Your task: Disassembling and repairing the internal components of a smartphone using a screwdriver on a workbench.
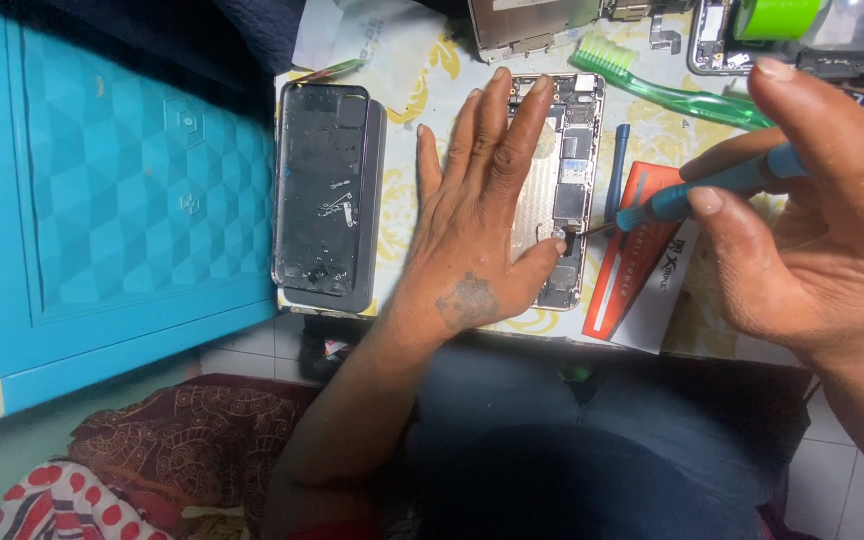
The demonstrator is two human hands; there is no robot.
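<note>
My left hand lies flat, fingers apart, on an opened phone body with bare circuit parts, pressing it to the table. My right hand grips a blue-handled screwdriver. Its thin metal tip touches the phone's lower inside, just beside my left thumb. A detached dark phone screen lies flat to the left of my left hand.
A green toothbrush, a blue pry tool and an orange-and-white packet lie by the phone. More phone frames and a green roll sit at the table's far edge. A blue cabinet stands left.
</note>
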